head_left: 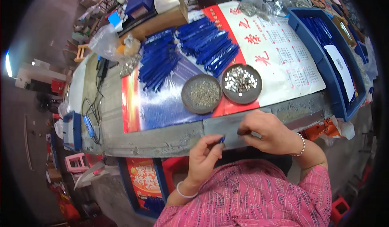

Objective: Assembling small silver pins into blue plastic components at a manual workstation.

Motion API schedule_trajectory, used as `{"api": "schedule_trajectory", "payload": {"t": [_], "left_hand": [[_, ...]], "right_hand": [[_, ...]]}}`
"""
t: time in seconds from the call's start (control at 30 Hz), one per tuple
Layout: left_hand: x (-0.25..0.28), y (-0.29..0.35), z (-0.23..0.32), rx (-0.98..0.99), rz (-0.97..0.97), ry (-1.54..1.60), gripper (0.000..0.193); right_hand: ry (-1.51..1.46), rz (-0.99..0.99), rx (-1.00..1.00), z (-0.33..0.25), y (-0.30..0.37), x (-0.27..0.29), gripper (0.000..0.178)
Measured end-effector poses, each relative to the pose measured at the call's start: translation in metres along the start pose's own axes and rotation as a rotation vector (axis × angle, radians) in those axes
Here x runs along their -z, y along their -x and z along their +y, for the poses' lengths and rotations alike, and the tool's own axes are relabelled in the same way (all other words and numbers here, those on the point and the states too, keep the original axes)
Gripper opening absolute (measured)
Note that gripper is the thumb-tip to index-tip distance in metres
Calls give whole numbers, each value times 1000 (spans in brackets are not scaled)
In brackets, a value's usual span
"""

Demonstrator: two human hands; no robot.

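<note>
My left hand [204, 156] is at the table's near edge, thumb and fingers closed on a small blue piece [222, 139]; only its end shows. Just to the right, my right hand [265, 132] is curled, with its fingertips pressed together and turned down. Whatever they may hold is hidden. Beyond my hands, a round dark dish [187, 104] holds many tiny metal parts [204, 95]. A second dark dish [256, 96] beside it has shiny silver discs [240, 80]. Behind them lie two piles of slim blue pieces [156, 61], the right pile [208, 42] reaching close to the dishes.
A printed calendar sheet [283, 65] covers much of the table. To the right stands a long blue tray [322, 71] with more blue pieces. A cable [97, 119] lies at the left, and a blue bin [162, 178] sits below the table edge.
</note>
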State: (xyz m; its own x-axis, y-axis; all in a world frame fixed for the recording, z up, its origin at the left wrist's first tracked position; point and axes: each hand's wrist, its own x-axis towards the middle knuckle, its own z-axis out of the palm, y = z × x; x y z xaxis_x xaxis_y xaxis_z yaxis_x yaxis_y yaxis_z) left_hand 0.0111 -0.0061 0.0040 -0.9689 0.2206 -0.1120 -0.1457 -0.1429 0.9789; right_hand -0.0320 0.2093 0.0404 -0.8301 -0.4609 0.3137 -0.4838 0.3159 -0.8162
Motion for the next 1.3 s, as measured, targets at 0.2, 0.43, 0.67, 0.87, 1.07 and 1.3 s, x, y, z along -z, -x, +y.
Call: {"api": "schedule_trajectory", "payload": {"t": [0.2, 0.43, 0.67, 0.87, 1.07, 1.3], "left_hand": [[-6, -5, -3, 74, 18, 221, 23], [-4, -1, -13, 85, 3, 275, 26], [-9, 0, -20, 66, -23, 350, 27], [-8, -3, -22, -18, -83, 356, 26], [-11, -1, -19, -141, -168, 319, 24], [-24, 1, -17, -418, 25, 68, 30]], "right_hand": [[-251, 32, -62, -1, 10, -25, 15], [-273, 148, -169, 6, 15, -50, 15], [-53, 176, 21, 10, 10, -51, 19], [-276, 212, -130, 10, 13, -55, 20], [-1187, 138, -502, 15, 13, -55, 22], [-781, 368, -298, -11, 7, -66, 11]]}}
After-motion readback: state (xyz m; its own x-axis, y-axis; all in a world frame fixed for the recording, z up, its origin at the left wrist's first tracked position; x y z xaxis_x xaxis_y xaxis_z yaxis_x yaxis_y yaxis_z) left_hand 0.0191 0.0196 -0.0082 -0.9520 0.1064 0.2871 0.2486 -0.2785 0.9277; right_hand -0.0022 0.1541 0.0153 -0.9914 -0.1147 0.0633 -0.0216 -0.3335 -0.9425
